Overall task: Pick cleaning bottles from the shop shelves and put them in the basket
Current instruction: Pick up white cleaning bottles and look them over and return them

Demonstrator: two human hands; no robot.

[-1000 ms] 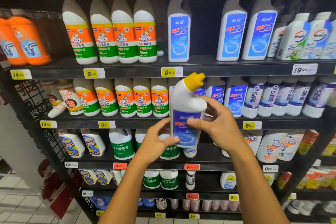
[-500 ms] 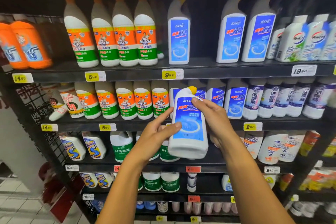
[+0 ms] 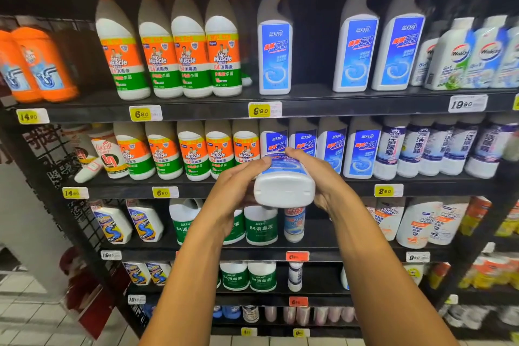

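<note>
Head view, only one. Centre of frame: white bottle with blue label (image 3: pixel 284 185) held in the air between both hands, tipped so its flat base faces the camera and its neck points away toward the shelves; cap hidden. Left hand (image 3: pixel 238 185) cupped on the bottle's left side, fingers curled round it, thumb up near the label edge. Right hand (image 3: pixel 317 177) wrapped over the right side and top, fingertips reaching the label. So both grips pinching the bottle, neither spread. Bottle in front of the middle shelf (image 3: pixel 280 188), off it, level with the row of matching blue-label bottles (image 3: pixel 331 149) at centre right. Orange-and-green bottles (image 3: pixel 193 154) to the left on the same shelf, more above at upper centre. Basket not in frame; position unknown, probably below or beside. Step in hand, judged: carrying the picked bottle over for the drop into the basket. To do well: keep firm two-sided hold low on the body, since smooth plastic may slip; pull clear of the shelf edge before lowering to avoid knocking neighbours; turn upright or lay flat on entry; release only once supported. Cap tightness cannot tell.
</note>
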